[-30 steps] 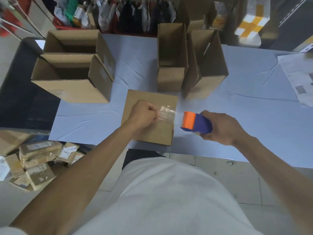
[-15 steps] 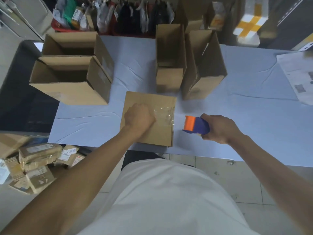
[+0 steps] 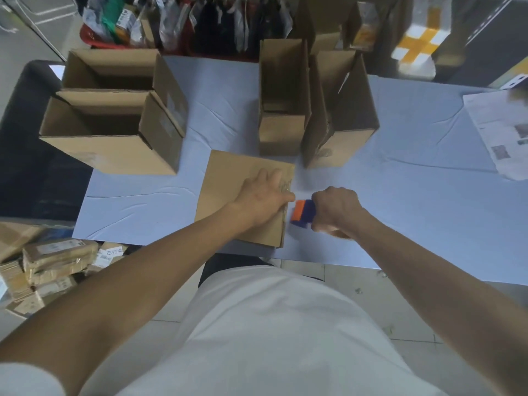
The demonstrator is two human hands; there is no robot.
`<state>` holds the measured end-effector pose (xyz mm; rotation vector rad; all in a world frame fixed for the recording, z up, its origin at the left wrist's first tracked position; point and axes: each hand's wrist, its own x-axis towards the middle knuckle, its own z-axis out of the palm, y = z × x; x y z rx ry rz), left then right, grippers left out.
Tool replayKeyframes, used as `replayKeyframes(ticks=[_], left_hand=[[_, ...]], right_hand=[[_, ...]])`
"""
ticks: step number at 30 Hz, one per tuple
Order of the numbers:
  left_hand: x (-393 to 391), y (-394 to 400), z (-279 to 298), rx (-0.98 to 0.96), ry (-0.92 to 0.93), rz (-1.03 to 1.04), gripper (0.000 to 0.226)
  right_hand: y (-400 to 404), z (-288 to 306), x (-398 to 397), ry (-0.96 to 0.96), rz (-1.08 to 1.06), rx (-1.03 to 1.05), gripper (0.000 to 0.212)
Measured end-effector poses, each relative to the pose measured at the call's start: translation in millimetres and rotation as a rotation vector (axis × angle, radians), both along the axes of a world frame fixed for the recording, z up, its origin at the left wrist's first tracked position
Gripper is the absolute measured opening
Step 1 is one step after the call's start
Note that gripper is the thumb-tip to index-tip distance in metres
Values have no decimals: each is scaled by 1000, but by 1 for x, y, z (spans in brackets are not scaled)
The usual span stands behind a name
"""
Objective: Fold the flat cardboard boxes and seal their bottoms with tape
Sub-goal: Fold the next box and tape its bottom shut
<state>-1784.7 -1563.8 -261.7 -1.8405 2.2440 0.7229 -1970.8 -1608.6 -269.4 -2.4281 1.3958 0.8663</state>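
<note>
A cardboard box point(image 3: 228, 190) stands bottom-up at the near edge of the table, its closed flaps facing me. My left hand point(image 3: 264, 195) lies flat on its right half, fingers spread, pressing on clear tape near the right edge. My right hand point(image 3: 337, 210) is just right of the box, closed around an orange and blue tape dispenser point(image 3: 301, 212) that sits against the box's right side.
Two folded open boxes point(image 3: 114, 150) stand at the back left, and two taller ones point(image 3: 283, 115) at the back middle. The table point(image 3: 414, 195) has a pale blue cover. Printed papers point(image 3: 503, 132) lie at the far right. Parcels point(image 3: 51, 261) are piled on the floor at left.
My left hand went from pinching the tape end above the box to lying flat on the box top. My right hand brought the dispenser left and down to the box's right side.
</note>
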Motion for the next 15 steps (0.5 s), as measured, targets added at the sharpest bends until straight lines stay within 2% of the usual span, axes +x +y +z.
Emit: replayKeyframes(ticks=[1, 3, 5, 7, 11, 13, 15], left_hand=[[-3, 1, -2, 20, 11, 39, 43], [-4, -1, -8, -34, -4, 72, 41], [-10, -2, -8, -43, -27, 83, 37], [-22, -3, -10, -18, -131, 43, 37], [-39, -14, -6, 110, -186, 201, 45], [-42, -16, -6, 57, -203, 156, 57], [-35, -10, -5, -65, -217, 42, 81]], right_hand=[[0, 0, 1, 61, 19, -18, 31], [-3, -3, 0, 69, -29, -20, 39], [-7, -2, -5, 19, -88, -45, 53], [-10, 4, -13, -67, -171, -94, 61], [-14, 12, -30, -184, -310, -150, 59], [-11, 11, -39, -257, -365, -168, 55], [-5, 7, -45, -326, -403, -171, 56]])
